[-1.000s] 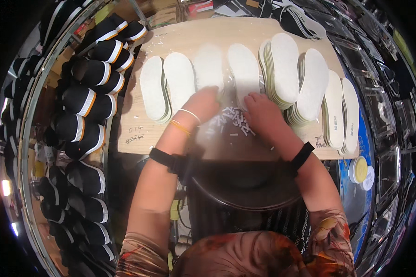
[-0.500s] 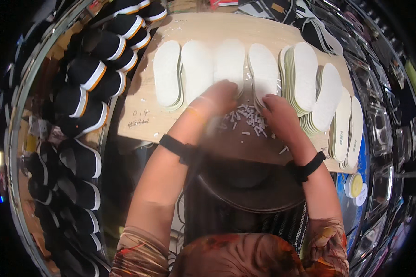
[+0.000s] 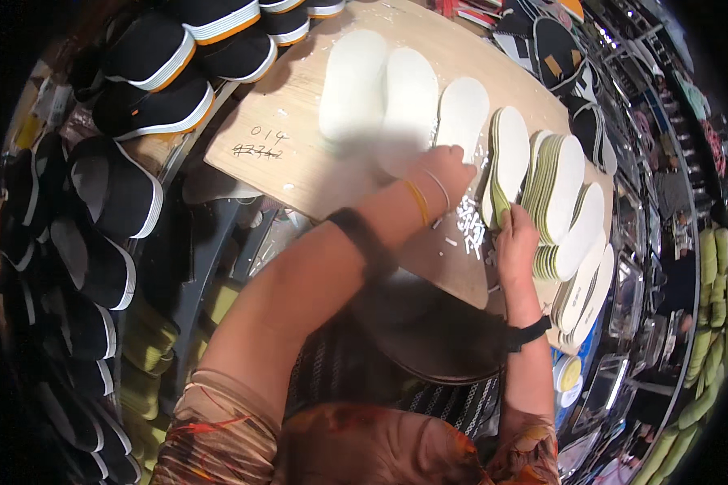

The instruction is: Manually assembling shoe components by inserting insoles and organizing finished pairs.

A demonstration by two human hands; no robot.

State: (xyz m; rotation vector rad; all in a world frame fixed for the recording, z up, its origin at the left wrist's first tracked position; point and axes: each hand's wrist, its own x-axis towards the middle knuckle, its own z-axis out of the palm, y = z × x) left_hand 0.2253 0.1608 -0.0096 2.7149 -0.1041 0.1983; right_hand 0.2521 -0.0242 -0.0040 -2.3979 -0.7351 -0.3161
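Observation:
Several piles of white, green-edged insoles stand in a row. My right hand [image 3: 518,238] is closed, thumb and fingers pinching the near end of an insole [image 3: 502,198] in the fourth pile from the left; a green edge shows there. My left hand [image 3: 449,174] reaches across to the near end of the third insole pile [image 3: 463,109]. Its fingers are curled, and what they hold, if anything, is hidden. Small white cut pieces [image 3: 469,226] lie scattered between my hands. Two more insole piles, one white pile [image 3: 353,81] and its neighbour [image 3: 412,89], lie left of these.
Thicker insole stacks [image 3: 560,182] stand close to the right of my right hand. The wooden board [image 3: 271,113] carries handwriting at its left. Black shoes with white soles [image 3: 154,105] line the left side. Round tubs [image 3: 569,373] sit by the right edge, and dark shoe parts [image 3: 546,44] lie behind.
The view has turned, shifting the board. My right hand now grips the fourth pile's near end, where a green edge shows. My left hand stays by the third pile, its arm stretched further across.

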